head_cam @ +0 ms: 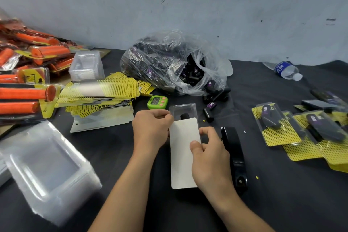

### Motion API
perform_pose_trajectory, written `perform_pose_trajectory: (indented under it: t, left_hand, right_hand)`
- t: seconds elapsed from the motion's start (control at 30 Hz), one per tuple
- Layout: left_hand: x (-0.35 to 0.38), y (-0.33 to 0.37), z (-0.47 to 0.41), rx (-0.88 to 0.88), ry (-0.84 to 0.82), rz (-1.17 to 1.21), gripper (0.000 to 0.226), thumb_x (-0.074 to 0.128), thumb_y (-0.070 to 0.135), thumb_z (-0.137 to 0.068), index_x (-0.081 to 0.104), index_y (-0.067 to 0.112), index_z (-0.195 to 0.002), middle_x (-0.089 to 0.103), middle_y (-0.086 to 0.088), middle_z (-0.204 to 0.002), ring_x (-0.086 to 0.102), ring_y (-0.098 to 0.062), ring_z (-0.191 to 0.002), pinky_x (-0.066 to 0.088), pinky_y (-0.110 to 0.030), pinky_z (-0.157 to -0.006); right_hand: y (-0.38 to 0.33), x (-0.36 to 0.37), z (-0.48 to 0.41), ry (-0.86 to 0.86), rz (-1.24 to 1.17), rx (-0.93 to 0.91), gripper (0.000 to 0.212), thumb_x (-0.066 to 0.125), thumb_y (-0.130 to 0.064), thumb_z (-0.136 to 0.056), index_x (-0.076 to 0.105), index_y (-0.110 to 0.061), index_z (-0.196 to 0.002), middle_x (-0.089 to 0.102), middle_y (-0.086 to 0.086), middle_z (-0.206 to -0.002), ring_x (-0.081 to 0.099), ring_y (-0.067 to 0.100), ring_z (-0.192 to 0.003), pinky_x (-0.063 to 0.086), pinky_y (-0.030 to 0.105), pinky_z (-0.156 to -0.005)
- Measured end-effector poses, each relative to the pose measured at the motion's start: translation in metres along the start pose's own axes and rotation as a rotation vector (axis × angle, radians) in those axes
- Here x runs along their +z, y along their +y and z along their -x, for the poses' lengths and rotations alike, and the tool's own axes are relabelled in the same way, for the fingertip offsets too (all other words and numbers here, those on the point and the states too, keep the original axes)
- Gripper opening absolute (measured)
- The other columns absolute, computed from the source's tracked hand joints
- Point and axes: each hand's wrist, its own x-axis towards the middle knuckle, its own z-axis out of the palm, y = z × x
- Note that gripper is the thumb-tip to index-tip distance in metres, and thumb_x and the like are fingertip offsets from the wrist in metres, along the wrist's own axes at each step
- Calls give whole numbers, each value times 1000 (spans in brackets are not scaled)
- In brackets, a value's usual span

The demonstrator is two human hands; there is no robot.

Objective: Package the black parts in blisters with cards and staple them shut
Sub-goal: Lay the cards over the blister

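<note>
Sliding the card (185,149) in crooked looks like the main danger from where I stand. It is only partway into the blister (183,108), with most of its length hanging out toward the person, and if one edge misses its groove it may buckle or jam. A hard shove could also nudge the black part (184,117) out of its pocket, since nothing looks stapled yet. The stapler (233,156) lies just beside the right wrist, so a careless pull might knock it along the bench (282,203).

Both hands are clamped on the work. The left hand (152,128) pinches the blister's left edge with curled fingers, near where the card enters. The right hand (209,149) pinches the card's right edge, thumb pressed on its face.

The pack sits mid-bench, in front of the bag of parts (175,66) and near a green timer (157,102). The card shows a plain white back with rounded corners, flat and uncreased as far as I can see. The blister is clear and glossy, and the black part shows as a dark lump just above the card's top edge. Finished packs (301,128) lie well apart to the right
</note>
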Motion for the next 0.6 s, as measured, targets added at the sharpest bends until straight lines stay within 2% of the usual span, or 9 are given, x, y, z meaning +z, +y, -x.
perform_pose_trajectory:
  t: [0.07,0.2,0.27,0.33,0.47,0.53,0.6]
  left_hand:
    - [1,0,4,40,19,-22,14,76,19,-85,80,29,-77,73,18,-66,71,-8,-55,61,-30,-52]
    - [0,2,5,71,21,-28,12,82,34,-81,76,35,-71,73,21,-68,72,-2,-65,65,-36,-66]
    - [-1,2,4,82,29,-79,10,84,33,-80,77,34,-73,72,23,-67,70,3,-64,65,-35,-67]
    - [-1,1,3,67,59,-100,5,82,30,-82,81,29,-77,72,19,-65,70,2,-62,65,-34,-64]
    - [-1,0,1,77,68,-138,14,76,23,-86,79,31,-75,69,20,-63,66,7,-60,53,-14,-49]
    - [-1,-1,0,39,27,-83,21,75,18,-88,76,33,-73,74,11,-69,70,-3,-57,56,-20,-49]
    - [-4,1,-1,-13,-24,-22,20,75,13,-89,78,28,-76,77,3,-72,74,-14,-60,61,-29,-55]
  right_hand:
    - [1,0,0,3,6,-7,14,56,-16,-102,52,-29,-100,66,-1,-71,57,11,-64,42,14,-52]
    - [2,-1,0,0,3,-10,12,55,-17,-102,52,-28,-98,63,-2,-68,55,8,-58,42,15,-51]
    - [2,-1,1,-5,5,-11,12,55,-18,-103,51,-28,-97,63,-2,-69,54,7,-57,41,14,-50]
    - [2,-1,2,-6,4,-8,12,55,-19,-103,52,-28,-96,65,-2,-71,56,8,-59,40,14,-49]
    - [0,1,4,-1,2,-17,14,55,-17,-103,52,-27,-94,66,-3,-72,59,2,-65,41,12,-51]
    - [-1,1,3,9,-7,-6,16,55,-16,-103,51,-28,-93,67,-4,-75,60,1,-66,41,11,-52]
    - [-1,1,2,20,-13,-1,18,55,-16,-103,50,-29,-91,67,-5,-77,59,-8,-72,41,10,-52]
